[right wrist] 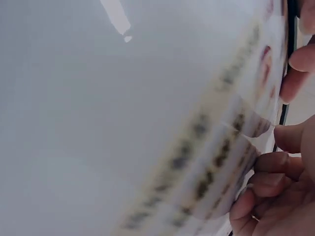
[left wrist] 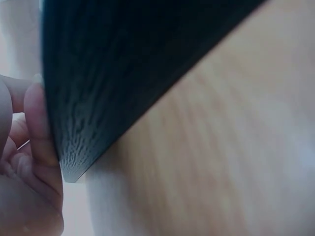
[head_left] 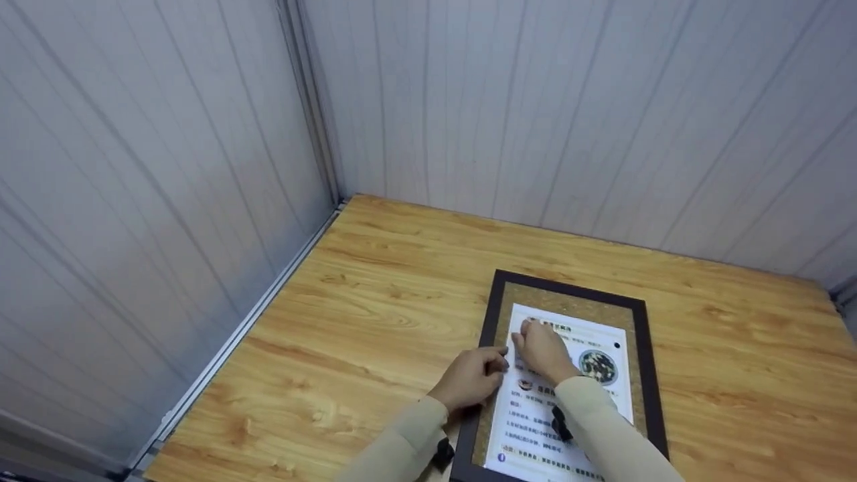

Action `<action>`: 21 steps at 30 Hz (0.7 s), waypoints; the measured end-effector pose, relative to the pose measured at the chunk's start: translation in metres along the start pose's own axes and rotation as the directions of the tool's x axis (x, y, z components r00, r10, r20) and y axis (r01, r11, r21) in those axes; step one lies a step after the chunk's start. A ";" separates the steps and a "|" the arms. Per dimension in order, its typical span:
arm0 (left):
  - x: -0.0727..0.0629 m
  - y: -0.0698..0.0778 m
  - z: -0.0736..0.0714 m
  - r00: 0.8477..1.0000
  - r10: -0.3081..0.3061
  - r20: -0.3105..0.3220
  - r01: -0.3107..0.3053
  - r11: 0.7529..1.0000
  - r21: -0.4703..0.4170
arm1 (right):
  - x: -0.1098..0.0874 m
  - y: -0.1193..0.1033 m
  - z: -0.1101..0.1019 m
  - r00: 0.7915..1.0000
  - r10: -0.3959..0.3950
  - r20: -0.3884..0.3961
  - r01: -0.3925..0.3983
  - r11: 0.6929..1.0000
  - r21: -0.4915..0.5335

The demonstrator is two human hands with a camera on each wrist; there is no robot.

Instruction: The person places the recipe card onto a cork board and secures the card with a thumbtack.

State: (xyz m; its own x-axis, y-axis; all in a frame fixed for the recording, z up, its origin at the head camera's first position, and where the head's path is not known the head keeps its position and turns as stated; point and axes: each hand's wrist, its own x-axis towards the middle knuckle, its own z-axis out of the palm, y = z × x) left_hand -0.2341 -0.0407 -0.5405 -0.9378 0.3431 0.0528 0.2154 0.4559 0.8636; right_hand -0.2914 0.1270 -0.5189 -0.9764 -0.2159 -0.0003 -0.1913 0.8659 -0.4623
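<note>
A cork board (head_left: 564,293) with a dark frame (head_left: 653,375) lies on the wooden table. On its cork lies a glossy white printed sheet (head_left: 602,333), showing text and a round food picture. A small black round spot (head_left: 617,345) marks the sheet's upper right. My left hand (head_left: 469,376) holds the board's left edge; in the left wrist view its fingers (left wrist: 39,123) touch the frame's side. My right hand (head_left: 541,350) is at the sheet's upper left, fingertips bent together against it. In the right wrist view, the right fingers (right wrist: 270,182) hide whatever is between them.
The wooden table (head_left: 375,321) stretches left and right of the board. Pale panelled walls (head_left: 455,120) stand behind and to the left, with a metal strip (head_left: 268,294) along the table's left edge. Dark wrist-worn items (head_left: 561,423) sit under the sleeves.
</note>
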 end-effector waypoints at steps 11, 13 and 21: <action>-0.006 -0.023 -0.059 0.996 -0.031 -0.080 0.035 0.998 0.049 | 0.004 -0.037 0.018 0.980 -0.166 0.111 0.145 0.974 0.176; -0.008 -0.026 -0.064 0.995 -0.036 -0.097 0.046 0.994 0.096 | -0.003 -0.037 0.020 0.975 -0.196 0.100 0.175 0.966 0.190; -0.017 -0.032 -0.068 0.990 -0.040 -0.136 0.073 0.968 0.242 | -0.020 -0.015 0.008 0.974 -0.181 -0.134 0.195 0.976 0.098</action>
